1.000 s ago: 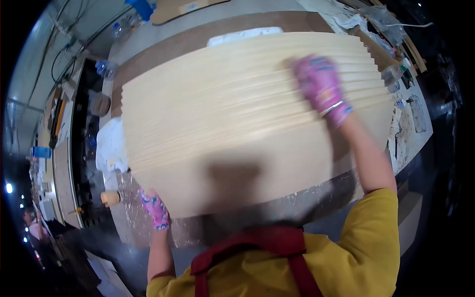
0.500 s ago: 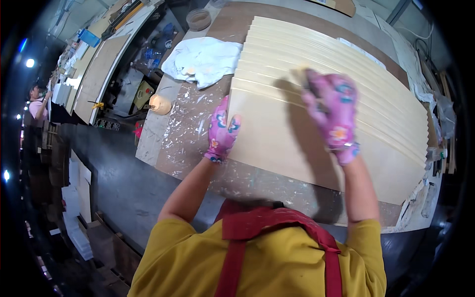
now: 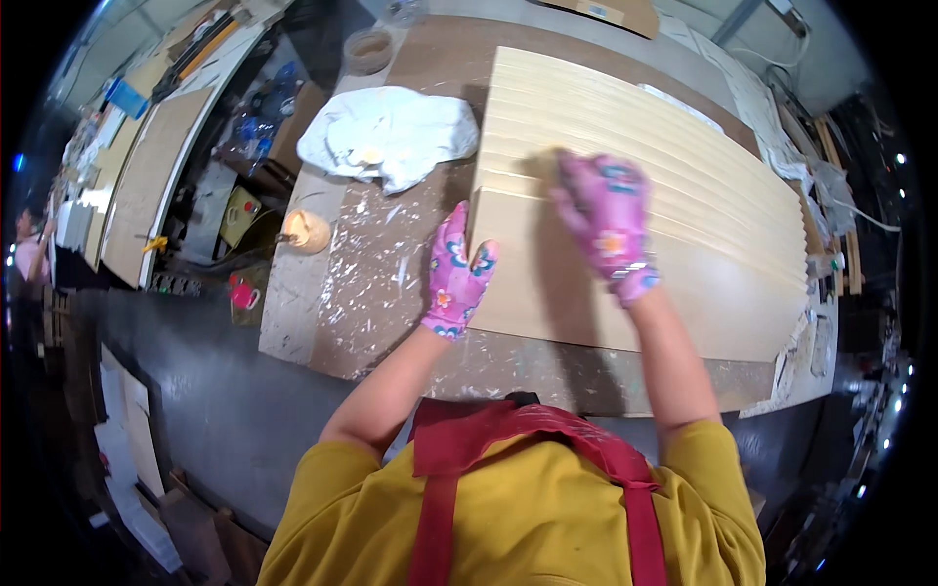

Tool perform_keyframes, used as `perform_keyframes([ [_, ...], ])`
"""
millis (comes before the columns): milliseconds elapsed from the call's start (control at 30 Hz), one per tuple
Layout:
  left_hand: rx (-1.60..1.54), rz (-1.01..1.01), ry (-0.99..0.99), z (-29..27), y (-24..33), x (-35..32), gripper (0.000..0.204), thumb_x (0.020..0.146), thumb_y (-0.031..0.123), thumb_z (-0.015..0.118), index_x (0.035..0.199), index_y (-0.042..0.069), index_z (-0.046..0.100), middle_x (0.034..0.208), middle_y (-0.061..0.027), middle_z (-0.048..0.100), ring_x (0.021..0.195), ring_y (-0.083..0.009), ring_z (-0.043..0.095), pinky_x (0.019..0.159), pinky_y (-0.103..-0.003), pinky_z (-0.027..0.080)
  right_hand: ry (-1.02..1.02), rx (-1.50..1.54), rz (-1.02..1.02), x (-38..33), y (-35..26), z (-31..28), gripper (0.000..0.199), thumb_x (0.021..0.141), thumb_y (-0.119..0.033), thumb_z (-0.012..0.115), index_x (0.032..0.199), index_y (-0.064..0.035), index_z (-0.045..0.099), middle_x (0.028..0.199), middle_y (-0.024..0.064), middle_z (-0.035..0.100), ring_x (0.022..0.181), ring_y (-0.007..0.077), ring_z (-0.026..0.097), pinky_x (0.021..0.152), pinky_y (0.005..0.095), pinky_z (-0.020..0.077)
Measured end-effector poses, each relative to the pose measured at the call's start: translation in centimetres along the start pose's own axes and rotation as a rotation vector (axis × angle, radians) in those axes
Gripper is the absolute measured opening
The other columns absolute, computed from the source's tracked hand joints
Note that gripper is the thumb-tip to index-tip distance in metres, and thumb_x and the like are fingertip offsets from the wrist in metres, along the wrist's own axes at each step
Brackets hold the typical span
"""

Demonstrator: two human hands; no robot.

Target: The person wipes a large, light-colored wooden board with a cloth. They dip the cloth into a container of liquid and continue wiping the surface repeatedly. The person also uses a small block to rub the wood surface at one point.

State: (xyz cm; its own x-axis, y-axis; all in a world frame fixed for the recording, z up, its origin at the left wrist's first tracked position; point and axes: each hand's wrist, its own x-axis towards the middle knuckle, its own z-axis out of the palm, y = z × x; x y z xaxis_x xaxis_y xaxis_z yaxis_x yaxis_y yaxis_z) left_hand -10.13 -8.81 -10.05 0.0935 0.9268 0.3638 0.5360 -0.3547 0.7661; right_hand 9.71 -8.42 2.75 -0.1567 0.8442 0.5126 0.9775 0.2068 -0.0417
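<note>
A stack of cream-coloured panels, stepped one behind another with shiny edges, lies across the work table. My left hand, in a pink flowered glove, rests at the left edge of the stack, fingers stretched along the side and the thumb apart over the nearest panel. Over the stepped edges is my right hand in a matching glove, its fingers closed. A small yellowish-brown thing shows at its fingertips; blur hides what kind it is.
The paint-spotted table holds a crumpled white cloth, an orange-cream cup and a round tub. A cardboard box sits at the far edge. Shelving stands left; a person is beyond it.
My right hand has moved left across the stepped edges with the small thing at its fingertips. My left hand stays at the stack's left edge. The whole view has shifted slightly.
</note>
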Motion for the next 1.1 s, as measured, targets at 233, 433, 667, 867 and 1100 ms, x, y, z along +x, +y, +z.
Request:
perform_keyframes([
  [233, -0.111, -0.009, -0.031, -0.1, -0.2, -0.1, 0.070, 0.090, 0.037, 0.062, 0.142, -0.001, 0.036, 0.131, -0.0252, 0.048, 0.118, -0.0407, 0.048, 0.102, -0.048, 0.038, -0.047, -0.074, -0.082, -2.3, 3.2, 0.7, 0.045, 0.078, -0.023, 0.062, 0.122, -0.0189, 0.059, 0.093, 0.0067, 0.063, 0.086, 0.0265, 0.062, 0.092, 0.0519, 0.0372],
  [433, -0.087, -0.016, -0.051, 0.8, -0.2, -0.1, 0.070, 0.092, 0.039, 0.057, 0.145, 0.000, 0.033, 0.132, -0.0252, 0.049, 0.121, -0.0387, 0.047, 0.103, -0.047, 0.037, -0.127, -0.255, 0.539, -9.4, 17.6, -7.6, 0.039, 0.082, -0.024, 0.063, 0.120, -0.0139, 0.064, 0.089, 0.0104, 0.066, 0.077, 0.0277, 0.066, 0.071, 0.0402, 0.0513],
  [667, -0.101, -0.120, 0.024, -0.6, 1.5, -0.3, 0.068, 0.092, 0.014, 0.058, 0.149, 0.000, 0.025, 0.146, -0.0218, 0.036, 0.135, -0.0324, 0.037, 0.113, -0.040, 0.030, -0.191, -0.094, 0.113, -6.2, 7.0, -3.5, 0.044, 0.081, -0.027, 0.064, 0.123, -0.0150, 0.060, 0.103, 0.0081, 0.063, 0.099, 0.0209, 0.060, 0.096, 0.0416, 0.0390],
  [867, 0.335, 0.254, 0.096, 1.3, 7.1, -0.6, 0.067, 0.084, 0.007, 0.061, 0.145, 0.005, 0.034, 0.142, -0.0218, 0.040, 0.131, -0.0355, 0.039, 0.111, -0.044, 0.033, -0.087, -0.398, 0.551, -16.8, 28.8, -11.0, 0.035, 0.084, -0.025, 0.061, 0.117, -0.0147, 0.065, 0.088, 0.0130, 0.065, 0.079, 0.0297, 0.063, 0.075, 0.0423, 0.0494],
  [1100, 0.362, 0.789, -0.420, 14.2, 18.8, -5.0, 0.043, 0.079, 0.020, 0.063, 0.122, 0.017, 0.062, 0.132, -0.0075, 0.055, 0.131, -0.0294, 0.043, 0.106, -0.052, 0.035, -0.073, 0.021, 0.112, -12.1, 16.2, -5.9, 0.040, 0.080, -0.032, 0.066, 0.118, -0.0196, 0.065, 0.099, 0.0060, 0.065, 0.091, 0.0238, 0.061, 0.092, 0.0473, 0.0406],
])
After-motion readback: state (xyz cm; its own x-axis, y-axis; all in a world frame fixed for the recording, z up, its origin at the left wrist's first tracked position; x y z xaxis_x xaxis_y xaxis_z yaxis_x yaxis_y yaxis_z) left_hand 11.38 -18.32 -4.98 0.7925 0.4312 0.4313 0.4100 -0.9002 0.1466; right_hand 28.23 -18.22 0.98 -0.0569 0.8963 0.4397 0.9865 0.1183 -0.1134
